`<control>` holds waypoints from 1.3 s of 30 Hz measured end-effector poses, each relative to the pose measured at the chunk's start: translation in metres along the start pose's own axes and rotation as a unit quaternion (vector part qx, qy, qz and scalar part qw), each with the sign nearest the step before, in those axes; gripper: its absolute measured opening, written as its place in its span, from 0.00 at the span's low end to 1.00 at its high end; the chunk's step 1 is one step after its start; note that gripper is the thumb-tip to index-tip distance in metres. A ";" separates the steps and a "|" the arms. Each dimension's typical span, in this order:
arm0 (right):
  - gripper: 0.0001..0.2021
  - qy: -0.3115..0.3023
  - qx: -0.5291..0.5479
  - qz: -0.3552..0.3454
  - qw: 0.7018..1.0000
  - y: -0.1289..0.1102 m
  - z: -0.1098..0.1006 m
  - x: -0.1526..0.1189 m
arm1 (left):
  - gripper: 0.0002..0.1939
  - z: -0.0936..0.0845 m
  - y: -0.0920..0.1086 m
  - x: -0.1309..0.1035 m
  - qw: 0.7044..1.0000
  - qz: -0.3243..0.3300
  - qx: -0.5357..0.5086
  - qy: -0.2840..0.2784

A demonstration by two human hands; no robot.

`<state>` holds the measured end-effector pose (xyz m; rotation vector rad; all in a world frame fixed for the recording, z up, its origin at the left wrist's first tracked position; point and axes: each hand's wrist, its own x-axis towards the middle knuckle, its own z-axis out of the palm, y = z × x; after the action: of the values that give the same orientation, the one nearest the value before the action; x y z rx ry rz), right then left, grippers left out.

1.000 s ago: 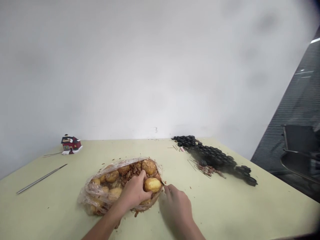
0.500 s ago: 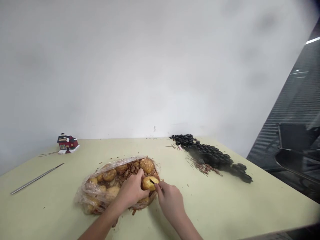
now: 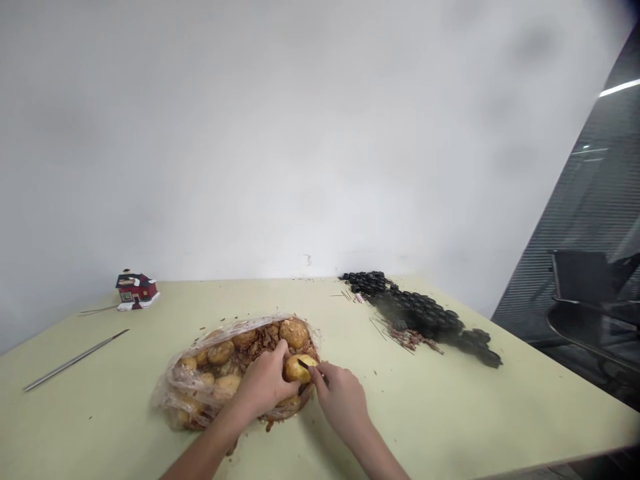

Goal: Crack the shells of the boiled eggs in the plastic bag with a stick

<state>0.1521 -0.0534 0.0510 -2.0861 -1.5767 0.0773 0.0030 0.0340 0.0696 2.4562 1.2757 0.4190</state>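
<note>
A clear plastic bag [image 3: 173, 388] lies on the pale green table [image 3: 450, 413], holding several yellow potatoes and brown peelings. My left hand [image 3: 263, 385] grips one potato [image 3: 299, 368] at the bag's right end. My right hand [image 3: 337, 399] is closed on a small dark blade [image 3: 303, 364] whose tip rests on that potato. Another potato [image 3: 294, 332] sits just behind the held one.
A long metal rod [image 3: 75, 360] lies at the left. A small red toy house [image 3: 135, 289] stands at the back left by the wall. A heap of black round parts [image 3: 425, 315] with thin sticks and brown scraps spreads at the back right. A dark chair [image 3: 590, 293] stands beyond the table.
My right hand moved left from the table beside the bag up to the potato, bringing the blade onto it. My left hand kept its hold.
</note>
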 end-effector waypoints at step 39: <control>0.23 0.042 0.158 -0.173 0.971 0.070 0.007 0.066 | 0.14 -0.004 0.007 0.000 0.999 -0.035 -0.001 -0.039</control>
<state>0.2328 -0.0035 0.0312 -1.5344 -1.7239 0.1070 0.0063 0.0309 0.0759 2.3931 1.3228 0.3024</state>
